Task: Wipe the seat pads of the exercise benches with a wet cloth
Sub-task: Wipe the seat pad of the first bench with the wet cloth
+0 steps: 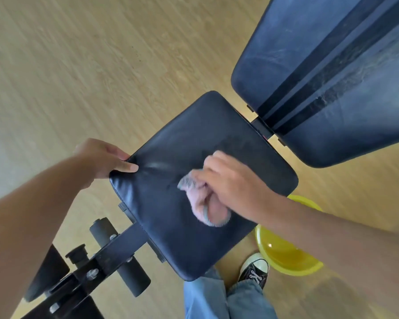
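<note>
Plainly the step in hand is the wiping of the seat pad [194, 143], and to do it well the person should keep the cloth [203, 201] pressed flat under the palm and draw it in overlapping strokes from one edge of the pad to the other, so that no strip is missed; a greyish smear shows on the pad just beyond the left thumb, and that patch seems to want a pass. The corners and the rolled edge nearest the left hand look easy to skip. When the cloth dries, the yellow basin [288, 254] sits on the floor just below the right forearm, close enough for a rinse.

The right hand [230, 180] lies on top of the cloth near the middle of the pad, fingers curled and bunched round the pink and grey fabric, which spills out from under the heel of the palm toward the person. The left hand [104, 160] grips the pad's edge on the side away from the right hand, thumb laid along the top surface and fingers hooked over the rim, and appears to steady the bench.

Beyond the right hand's knuckles, past a gap in the frame, the back pad [332, 65] rises, streaked with pale marks. A black sneaker [255, 270] stands beside the basin.
</note>
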Demonstrator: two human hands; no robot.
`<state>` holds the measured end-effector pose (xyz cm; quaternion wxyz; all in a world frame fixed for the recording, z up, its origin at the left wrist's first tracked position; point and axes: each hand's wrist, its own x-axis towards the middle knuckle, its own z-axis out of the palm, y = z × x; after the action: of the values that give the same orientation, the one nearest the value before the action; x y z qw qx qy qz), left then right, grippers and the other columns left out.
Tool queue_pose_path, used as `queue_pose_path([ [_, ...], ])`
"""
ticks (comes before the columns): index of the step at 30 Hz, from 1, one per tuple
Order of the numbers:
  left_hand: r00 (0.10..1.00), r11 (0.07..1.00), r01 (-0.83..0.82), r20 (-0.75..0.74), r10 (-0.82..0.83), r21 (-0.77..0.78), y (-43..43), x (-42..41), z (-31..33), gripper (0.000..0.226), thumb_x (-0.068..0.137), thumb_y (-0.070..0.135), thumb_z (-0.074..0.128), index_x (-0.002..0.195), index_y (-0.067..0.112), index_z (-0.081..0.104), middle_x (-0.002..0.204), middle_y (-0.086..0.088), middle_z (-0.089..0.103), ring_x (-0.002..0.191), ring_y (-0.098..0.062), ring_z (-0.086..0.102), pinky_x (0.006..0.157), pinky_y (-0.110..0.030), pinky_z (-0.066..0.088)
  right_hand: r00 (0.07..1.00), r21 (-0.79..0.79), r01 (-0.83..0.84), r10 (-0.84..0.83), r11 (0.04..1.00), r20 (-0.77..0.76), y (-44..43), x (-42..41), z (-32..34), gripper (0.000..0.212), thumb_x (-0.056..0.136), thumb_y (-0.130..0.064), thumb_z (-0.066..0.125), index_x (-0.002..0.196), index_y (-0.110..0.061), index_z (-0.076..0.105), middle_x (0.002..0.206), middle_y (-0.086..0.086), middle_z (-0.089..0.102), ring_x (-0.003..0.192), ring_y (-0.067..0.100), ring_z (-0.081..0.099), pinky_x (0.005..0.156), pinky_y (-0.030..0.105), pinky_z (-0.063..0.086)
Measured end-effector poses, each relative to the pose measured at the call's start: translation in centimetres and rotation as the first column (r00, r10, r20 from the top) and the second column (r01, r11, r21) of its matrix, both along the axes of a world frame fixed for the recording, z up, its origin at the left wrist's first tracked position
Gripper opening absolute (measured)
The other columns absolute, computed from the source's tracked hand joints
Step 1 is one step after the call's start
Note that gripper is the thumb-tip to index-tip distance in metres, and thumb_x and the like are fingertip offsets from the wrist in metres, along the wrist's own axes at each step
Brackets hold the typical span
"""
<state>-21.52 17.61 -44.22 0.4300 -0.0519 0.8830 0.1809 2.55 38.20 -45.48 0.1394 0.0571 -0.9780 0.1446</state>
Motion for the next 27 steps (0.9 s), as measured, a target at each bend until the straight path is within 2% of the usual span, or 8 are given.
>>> queue_pose_path([
  [3,1.0,1.0,-0.006,-0.023,0.006,0.023,0.0,0.5,0.4,0.045,0.04,0.031,0.1,0.079,0.023,0.082,0.095,-0.002,0.077,0.096,-0.024,0.072,0.095,-0.038,0.055,0.815,-0.241,0.575,-0.572,0.782,0.09,0.2,-1.1,-0.5,0.017,0.081,0.016,0.068,0.079,-0.001,0.072,0.071,0.01,0.051,0.074,0.028,0.048,0.062,0.041,0.049],
  [8,1.0,0.996,-0.026,0.005,0.025,0.082,0.7,1.2,1.3,0.029,0.06,0.011,0.094,0.081,0.018,0.075,0.085,0.001,0.072,0.079,-0.014,0.067,0.076,-0.026,0.048,0.985,-0.139,0.109,-0.089,0.984,0.146,-5.1,2.1,-0.5,0.025,0.078,0.015,0.064,0.073,-0.009,0.064,0.073,0.007,0.05,0.072,0.025,0.046,0.06,0.034,0.041],
  [15,0.999,0.996,-0.04,0.014,0.039,0.081,0.9,0.9,1.5,0.032,0.059,0.009,0.095,0.084,0.014,0.076,0.082,-0.002,0.072,0.076,-0.016,0.067,0.077,-0.029,0.051,0.684,-0.217,0.73,-0.698,0.648,0.213,-2.1,-5.1,0.4,0.022,0.084,0.006,0.049,0.079,-0.01,0.063,0.088,0.008,0.057,0.077,0.028,0.048,0.071,0.04,0.049],
  [18,0.998,0.993,-0.059,0.01,0.059,0.097,0.5,1.0,1.4,0.03,0.059,0.005,0.094,0.082,0.013,0.076,0.08,-0.004,0.074,0.077,-0.019,0.068,0.07,-0.027,0.052,0.953,-0.171,0.285,-0.26,0.943,0.156,-9.6,-0.3,0.9,0.024,0.078,0.01,0.058,0.073,-0.013,0.061,0.082,0.007,0.051,0.072,0.024,0.042,0.064,0.035,0.04],
  [20,0.998,0.99,-0.064,0.005,0.064,0.127,0.0,1.5,1.3,0.025,0.063,0.003,0.091,0.08,0.016,0.078,0.077,-0.001,0.077,0.078,-0.018,0.07,0.073,-0.027,0.052,0.986,-0.111,0.075,-0.057,0.991,0.155,-7.9,1.4,1.1,0.026,0.081,0.01,0.066,0.071,-0.014,0.061,0.075,0.006,0.051,0.067,0.024,0.045,0.059,0.033,0.04],
  [22,0.997,0.986,-0.072,-0.016,0.075,0.149,-0.2,1.9,1.2,0.024,0.066,0.004,0.089,0.075,0.023,0.079,0.07,0.007,0.078,0.082,-0.017,0.072,0.079,-0.031,0.053,0.95,-0.098,0.282,-0.263,0.954,0.169,-2.7,0.2,0.8,0.029,0.07,0.014,0.073,0.069,-0.012,0.06,0.071,0.006,0.052,0.065,0.025,0.05,0.057,0.034,0.043],
  [24,0.992,0.979,-0.12,-0.023,0.125,0.167,-0.5,2.6,1.3,0.023,0.069,0.001,0.086,0.08,0.02,0.08,0.073,0.006,0.08,0.085,-0.021,0.073,0.081,-0.033,0.053,0.753,-0.176,0.656,-0.619,0.734,0.223,0.6,-1.6,0.8,0.034,0.061,0.017,0.076,0.071,-0.012,0.061,0.073,0.005,0.052,0.07,0.025,0.052,0.061,0.034,0.05],
  [27,0.987,0.978,-0.136,-0.059,0.147,0.159,-0.6,3.9,1.2,0.024,0.076,-0.002,0.079,0.093,0.014,0.079,0.088,-0.004,0.079,0.091,-0.026,0.072,0.082,-0.034,0.052,0.712,-0.259,0.698,-0.606,0.668,0.356,-3.0,-1.8,1.0,0.035,0.057,0.012,0.079,0.076,-0.014,0.065,0.076,0.002,0.055,0.073,0.023,0.054,0.066,0.032,0.053],
])
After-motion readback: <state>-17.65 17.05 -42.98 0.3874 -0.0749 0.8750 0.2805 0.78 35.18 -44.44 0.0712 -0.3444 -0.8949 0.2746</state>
